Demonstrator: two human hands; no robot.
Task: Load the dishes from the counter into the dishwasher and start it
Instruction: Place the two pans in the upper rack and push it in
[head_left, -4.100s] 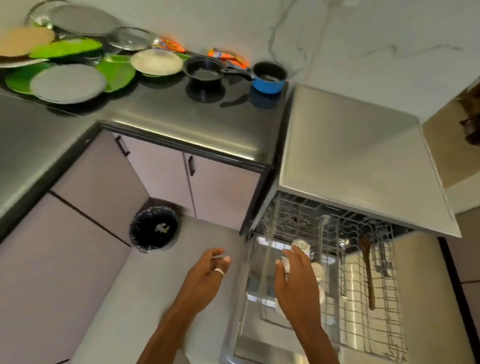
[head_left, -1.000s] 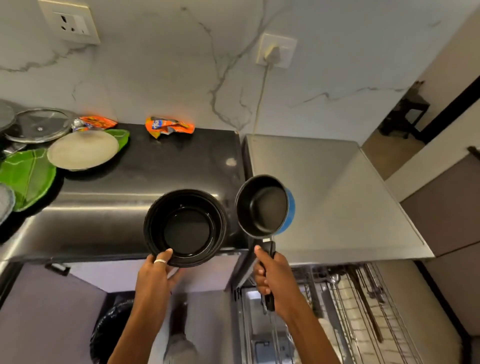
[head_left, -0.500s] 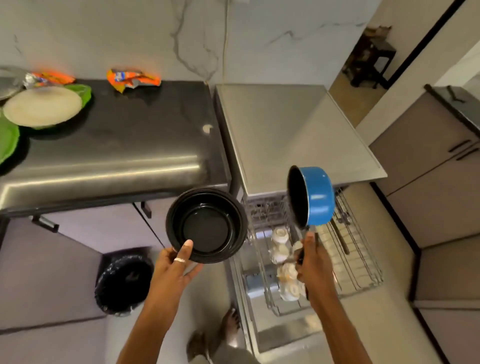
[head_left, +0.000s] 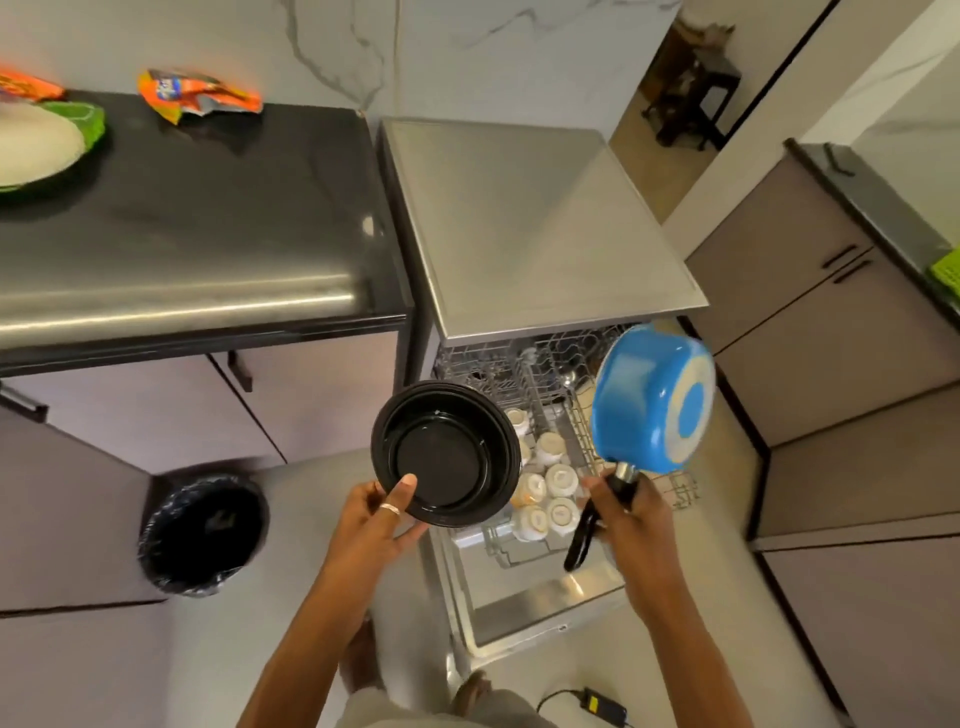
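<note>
Loading is partway through, by the look of it. The dishwasher stands open, its door let down and a wire rack pulled out over it. A cluster of white cups sits upside down in the near left part of the rack, so that much appears done. The right part of the rack shows bare wire, and what lies further in under the top is too dim to name.

Two pieces are in the air above the rack, not yet placed. The left hand grips a black pan by its near rim, thumb over the edge and fingers beneath, with the pan's hollow facing up. The right hand is wrapped round the black handle of a blue saucepan, which is tipped so its base faces the camera and hangs over the rack's right side.

On the dark counter, at the far left edge, a white plate lies on a green one, near a crumpled orange wrapper. So I judge that both pans need seating, the plates need fetching, and then the rack must go in, the door shut and the machine started.
</note>
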